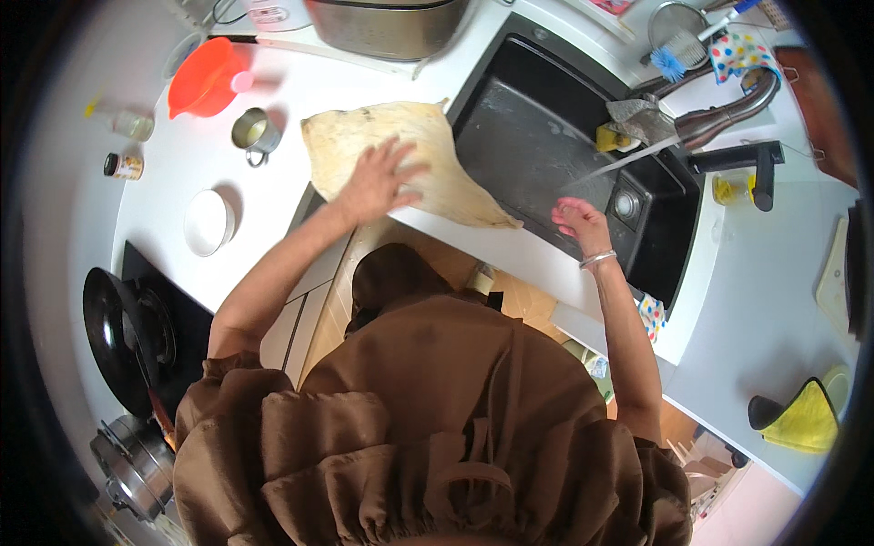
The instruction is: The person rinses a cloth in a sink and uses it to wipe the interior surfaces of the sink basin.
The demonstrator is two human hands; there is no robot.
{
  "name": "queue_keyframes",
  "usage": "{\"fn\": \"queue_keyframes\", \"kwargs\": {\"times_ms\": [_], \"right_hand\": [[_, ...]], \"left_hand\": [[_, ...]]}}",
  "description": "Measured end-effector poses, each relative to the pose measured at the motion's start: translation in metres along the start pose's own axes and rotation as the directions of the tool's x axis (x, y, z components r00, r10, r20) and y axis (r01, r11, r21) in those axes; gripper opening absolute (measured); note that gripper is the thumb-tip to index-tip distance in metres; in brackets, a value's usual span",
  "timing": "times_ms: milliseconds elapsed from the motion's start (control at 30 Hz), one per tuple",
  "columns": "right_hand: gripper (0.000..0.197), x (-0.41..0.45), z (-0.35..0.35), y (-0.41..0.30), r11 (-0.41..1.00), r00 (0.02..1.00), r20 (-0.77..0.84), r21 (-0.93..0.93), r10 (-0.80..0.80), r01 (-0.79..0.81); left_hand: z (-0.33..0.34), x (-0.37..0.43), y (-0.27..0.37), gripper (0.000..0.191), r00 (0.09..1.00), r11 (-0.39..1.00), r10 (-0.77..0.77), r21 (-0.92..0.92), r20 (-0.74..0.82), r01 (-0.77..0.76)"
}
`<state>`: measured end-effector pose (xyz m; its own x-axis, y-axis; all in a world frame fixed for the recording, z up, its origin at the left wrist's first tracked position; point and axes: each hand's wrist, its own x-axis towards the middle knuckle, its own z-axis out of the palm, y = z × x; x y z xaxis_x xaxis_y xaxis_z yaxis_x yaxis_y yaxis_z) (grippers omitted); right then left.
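A large cream-yellow sheet (403,133), soft-looking with darker edges, lies flat on the white counter. It reaches the left rim of the black sink (539,109); its exact material cannot be told. My left hand (382,179) is spread over its middle, slightly blurred, and seems to touch it. Over the sink's front side is my right hand (580,222), fingers loosely bent, with nothing seen in it. A bracelet (598,259) circles that wrist. From the dark tap (717,123) a thin water stream (625,162) runs into the basin, falling just beyond my right fingers.
Left on the counter are a red-orange plastic bowl (205,78), a metal cup (257,133), a white bowl (207,223) and a small jar (124,166). A black wok (113,341) sits on the hob. At right lie a black soap dispenser (763,177) and a yellow cloth (802,420).
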<state>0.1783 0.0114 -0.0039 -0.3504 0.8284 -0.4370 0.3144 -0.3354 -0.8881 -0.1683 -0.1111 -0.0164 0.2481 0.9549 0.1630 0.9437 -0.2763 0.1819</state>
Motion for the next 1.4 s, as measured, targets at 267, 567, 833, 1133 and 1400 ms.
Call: {"fn": "queue_keyframes", "kwargs": {"times_ms": [267, 567, 833, 1133, 1400], "right_hand": [[0.037, 0.085, -0.109, 0.004, 0.676, 0.998, -0.057, 0.736, 0.038, 0.016], [0.025, 0.111, -0.111, -0.016, 0.542, 0.931, 0.223, 0.839, -0.288, -0.034], [0.012, 0.131, -0.092, 0.028, 0.945, 0.944, -0.327, 0.318, 0.032, 0.078], [0.022, 0.127, -0.103, 0.053, 0.535, 0.794, -0.119, -0.796, -0.596, 0.283], [0.022, 0.126, -0.106, 0.014, 0.950, 0.992, 0.052, 0.298, -0.114, 0.094]], "left_hand": [[-0.031, 0.005, 0.059, 0.031, 0.973, 0.939, 0.185, -0.316, 0.139, -0.134], [0.058, 0.248, 0.145, 0.046, 0.864, -0.364, -0.242, -0.867, 0.441, 0.341], [0.128, 0.319, 0.222, 0.034, 0.740, -0.755, 0.044, -0.462, 0.671, 0.464], [0.183, 0.318, 0.239, 0.028, 0.667, -0.348, -0.532, -0.853, 0.521, 0.388], [0.154, 0.343, 0.166, 0.022, 0.720, -0.466, -0.295, -0.753, 0.628, 0.465]]}}
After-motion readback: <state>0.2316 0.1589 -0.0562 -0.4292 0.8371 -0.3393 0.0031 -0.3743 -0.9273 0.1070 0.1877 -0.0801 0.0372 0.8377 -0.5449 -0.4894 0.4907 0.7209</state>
